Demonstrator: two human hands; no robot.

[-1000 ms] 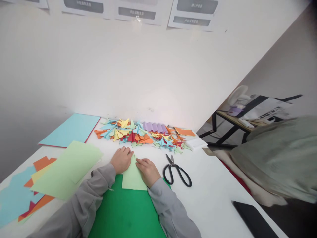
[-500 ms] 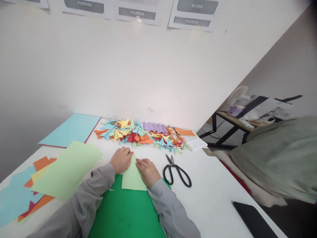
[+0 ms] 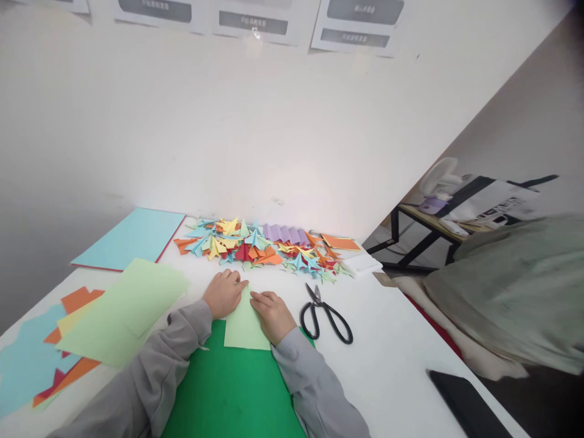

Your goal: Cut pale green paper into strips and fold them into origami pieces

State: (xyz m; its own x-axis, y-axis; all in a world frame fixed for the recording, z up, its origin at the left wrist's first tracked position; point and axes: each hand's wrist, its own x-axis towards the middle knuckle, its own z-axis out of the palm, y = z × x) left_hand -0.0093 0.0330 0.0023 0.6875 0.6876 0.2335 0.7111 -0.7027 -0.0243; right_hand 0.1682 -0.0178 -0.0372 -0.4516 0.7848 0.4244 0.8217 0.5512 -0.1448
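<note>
A light green paper sheet lies partly on a green mat in front of me. My left hand is at its upper left, fingers bent and closed together at the top of the sheet. On the right side of the same sheet rests my right hand, its fingers pressed together with the tips near the top edge. The far end of the paper is partly covered by my fingers. Black-handled scissors lie with blades a little apart to the right of my right hand.
Many small folded paper planes line the wall side, beside purple pleated paper. Loose coloured sheets and a light blue board are at left. A black flat object lies at right; a person sits beyond.
My left index fingertip has shifted very slightly right along the top of the green sheet. My right hand holds its place.
</note>
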